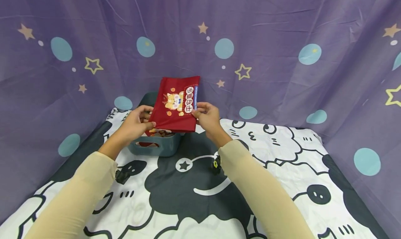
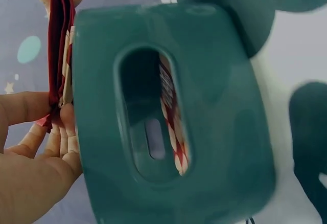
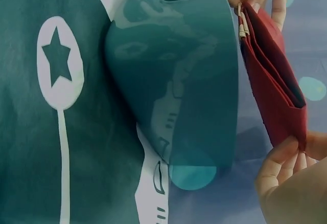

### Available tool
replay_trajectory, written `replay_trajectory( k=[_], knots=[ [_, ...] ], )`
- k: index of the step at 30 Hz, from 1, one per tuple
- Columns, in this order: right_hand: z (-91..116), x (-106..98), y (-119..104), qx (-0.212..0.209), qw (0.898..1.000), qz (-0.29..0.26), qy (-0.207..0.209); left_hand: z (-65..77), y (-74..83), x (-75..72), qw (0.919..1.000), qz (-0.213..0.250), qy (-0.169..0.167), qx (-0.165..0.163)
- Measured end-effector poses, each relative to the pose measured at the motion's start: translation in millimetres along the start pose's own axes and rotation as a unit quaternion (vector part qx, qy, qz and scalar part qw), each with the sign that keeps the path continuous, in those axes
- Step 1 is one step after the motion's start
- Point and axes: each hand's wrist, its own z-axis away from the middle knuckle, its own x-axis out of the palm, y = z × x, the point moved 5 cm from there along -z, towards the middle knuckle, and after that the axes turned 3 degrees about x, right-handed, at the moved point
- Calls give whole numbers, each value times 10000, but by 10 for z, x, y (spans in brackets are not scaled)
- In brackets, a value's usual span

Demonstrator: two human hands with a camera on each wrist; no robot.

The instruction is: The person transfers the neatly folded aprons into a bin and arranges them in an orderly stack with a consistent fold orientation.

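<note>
A flat red bag (image 1: 175, 118) printed with a cartoon animal and white characters is held up over a teal plastic basket (image 1: 167, 147). My left hand (image 1: 136, 123) pinches its near left corner between thumb and fingers. At the right edge, beside the blue strip, my right hand (image 1: 210, 117) grips it the same way. Seen edge-on in the right wrist view, the red bag (image 3: 273, 81) shows several folded layers. In the left wrist view, the bag (image 2: 57, 50) stands close by the basket's wall (image 2: 225, 111).
Inside the basket, a red and cream patterned packet (image 2: 171, 116) shows through the handle slot. The basket stands at the back left of a bed-like surface with a black and white cartoon cover (image 1: 200, 190). A purple curtain (image 1: 269, 92) hangs right behind.
</note>
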Motion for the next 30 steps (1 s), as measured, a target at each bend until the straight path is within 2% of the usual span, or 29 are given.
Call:
replay_trajectory(
  k=[7, 13, 20, 30],
  knots=[
    [-11, 235, 155, 184, 9996, -229, -17, 53, -157, -156, 9997, -243, 65, -23],
    [-18, 377, 246, 201, 9997, -159, 35, 58, -255, -253, 9988, -470, 88, -85],
    [-57, 478, 299, 210, 9996, -16, 207, -13, -330, -330, 9986, -523, 79, -98],
    [-87, 571, 310, 184, 9992, 344, 105, -63, -399, -424, 9962, -804, 283, -152]
  ],
)
